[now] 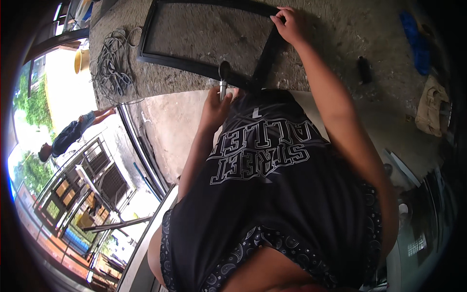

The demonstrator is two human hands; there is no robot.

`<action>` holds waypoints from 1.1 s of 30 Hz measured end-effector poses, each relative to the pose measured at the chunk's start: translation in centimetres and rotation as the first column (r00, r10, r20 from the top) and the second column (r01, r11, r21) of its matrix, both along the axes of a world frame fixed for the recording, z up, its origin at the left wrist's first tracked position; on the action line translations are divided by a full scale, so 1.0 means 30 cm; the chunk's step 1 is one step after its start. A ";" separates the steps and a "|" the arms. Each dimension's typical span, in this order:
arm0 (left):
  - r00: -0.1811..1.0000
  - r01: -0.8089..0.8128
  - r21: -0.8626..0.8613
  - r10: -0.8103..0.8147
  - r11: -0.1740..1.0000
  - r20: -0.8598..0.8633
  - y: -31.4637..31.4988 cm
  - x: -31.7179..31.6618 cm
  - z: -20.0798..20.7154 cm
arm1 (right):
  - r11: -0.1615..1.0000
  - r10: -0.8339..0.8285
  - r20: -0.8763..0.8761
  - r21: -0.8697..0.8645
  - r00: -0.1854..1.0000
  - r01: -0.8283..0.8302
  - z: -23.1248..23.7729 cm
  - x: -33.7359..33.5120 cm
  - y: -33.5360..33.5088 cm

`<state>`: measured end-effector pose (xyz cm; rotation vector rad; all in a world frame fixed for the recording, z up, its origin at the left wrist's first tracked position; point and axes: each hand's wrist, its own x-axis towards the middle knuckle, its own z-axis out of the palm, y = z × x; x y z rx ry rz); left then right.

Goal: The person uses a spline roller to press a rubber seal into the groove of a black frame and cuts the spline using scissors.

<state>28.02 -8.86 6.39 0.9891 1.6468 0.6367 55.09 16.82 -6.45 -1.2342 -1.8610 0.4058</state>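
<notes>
A black rectangular frame [194, 63] lies on a rough, worn work surface [109, 14] in front of me. At its far right corner is my right hand [290, 27], thumb and fingers closed on the frame's edge. Close to the frame's near edge, my left hand [215, 108] is wrapped round a hand tool [223, 87] with a silver shank and a dark rounded head, much like a ratchet. That head overlaps the near bar of the frame in the picture; whether they touch, I cannot tell. The tool's lower end is hidden inside my left hand.
A tangled heap of cord [114, 68] sits on the surface's left. To the right lie a small dark bottle-shaped object [363, 69], a blue cloth-like thing [415, 44] and a tan bag-like piece [430, 107]. Beyond the left edge, a person [73, 134] is outdoors near a yellow bucket [81, 61].
</notes>
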 end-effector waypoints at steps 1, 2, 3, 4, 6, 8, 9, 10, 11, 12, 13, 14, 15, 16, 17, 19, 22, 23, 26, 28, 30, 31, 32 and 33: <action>0.999 -0.019 -0.011 0.019 1.000 0.042 -0.002 0.037 0.006 | 1.000 -0.003 -0.011 -0.007 1.000 0.003 -0.011 0.011 0.005; 0.996 -0.035 -0.022 0.037 0.999 0.085 0.000 0.064 0.014 | 0.998 -0.005 -0.013 0.062 1.000 0.006 -0.020 0.022 0.011; 0.997 -0.034 -0.028 0.036 0.999 0.074 -0.009 0.068 0.005 | 0.992 -0.005 -0.013 0.129 1.000 0.007 -0.030 0.028 0.009; 0.997 0.004 -0.045 -0.001 0.999 0.080 -0.027 0.066 -0.009 | 0.992 0.011 -0.029 0.123 1.000 -0.008 0.010 -0.003 -0.009; 0.996 0.046 -0.067 -0.041 0.997 0.079 -0.042 0.068 -0.014 | 0.989 -0.131 0.050 -0.068 0.990 0.134 0.080 -0.036 -0.052; 0.957 0.172 -0.090 -0.188 0.981 -0.223 -0.035 0.086 -0.003 | 0.988 -0.140 0.059 -0.062 0.988 0.144 0.093 -0.032 -0.054; 0.948 0.149 -0.116 -0.175 0.982 -0.267 -0.030 0.106 0.027 | 0.987 -0.146 0.075 -0.051 0.986 0.150 0.104 -0.032 -0.054; 0.945 0.149 -0.120 -0.177 0.982 -0.274 -0.030 0.114 0.032 | 0.987 -0.147 0.068 -0.054 0.987 0.151 0.116 -0.031 -0.055; 0.937 0.151 -0.098 -0.174 0.984 -0.302 -0.030 0.121 0.034 | 0.986 -0.155 0.113 -0.046 0.981 0.161 0.126 -0.029 -0.061; 0.929 0.157 -0.074 -0.172 0.985 -0.327 -0.021 0.134 0.047 | 0.984 -0.167 0.159 -0.036 0.973 0.175 0.130 -0.025 -0.063; 0.924 0.157 -0.055 -0.166 0.986 -0.344 -0.014 0.147 0.067 | 0.983 -0.169 0.154 -0.038 0.974 0.177 0.132 -0.026 -0.063; 0.922 0.158 -0.057 -0.168 0.986 -0.348 -0.003 0.155 0.075 | 0.983 -0.174 0.159 -0.030 0.972 0.181 0.134 -0.027 -0.062; 0.914 0.157 -0.042 -0.161 0.987 -0.373 0.007 0.161 0.081 | 0.983 -0.178 0.165 -0.021 0.970 0.184 0.130 -0.028 -0.062; 0.905 0.156 -0.026 -0.154 0.987 -0.396 0.013 0.163 0.084 | 0.983 -0.178 0.161 -0.024 0.971 0.184 0.126 -0.027 -0.061; 0.904 0.156 -0.028 -0.154 0.987 -0.399 0.019 0.161 0.085 | 0.985 -0.172 0.140 -0.002 0.975 0.174 0.122 -0.024 -0.059; 0.877 0.234 -0.069 -0.241 0.970 -0.416 0.030 0.154 0.086 | 0.987 -0.163 0.115 0.018 0.980 0.162 0.118 -0.026 -0.057; 0.850 0.275 -0.055 -0.269 0.960 -0.453 0.029 0.132 0.072 | 0.985 -0.174 0.121 0.019 0.977 0.173 0.131 -0.035 -0.059; 0.850 0.272 -0.056 -0.267 0.961 -0.455 0.030 0.120 0.068 | 0.985 -0.171 0.144 -0.013 0.975 0.175 0.138 -0.034 -0.064; 0.923 0.114 -0.148 -0.159 0.983 -0.349 0.057 0.063 0.070 | 0.981 -0.181 0.162 -0.041 0.970 0.190 0.127 -0.032 -0.064; 0.877 0.215 -0.043 -0.212 0.976 -0.431 0.080 -0.014 0.070 | 0.980 -0.186 0.156 -0.036 0.970 0.194 0.123 -0.035 -0.065; 0.700 0.419 -0.179 -0.442 0.890 -0.560 0.162 -0.074 0.128 | 0.977 -0.197 0.200 -0.036 0.960 0.208 0.122 -0.033 -0.066; 0.620 0.532 -0.165 -0.515 0.831 -0.593 0.195 -0.106 0.148 | 0.978 -0.195 0.199 -0.038 0.961 0.206 0.120 -0.034 -0.064; 0.529 0.636 -0.157 -0.575 0.755 -0.624 0.226 -0.132 0.156 | 0.979 -0.198 0.213 -0.008 0.957 0.204 0.114 -0.035 -0.060; 0.473 0.667 -0.211 -0.625 0.714 -0.622 0.265 -0.136 0.167 | 0.978 -0.207 0.230 0.021 0.951 0.207 0.107 -0.033 -0.058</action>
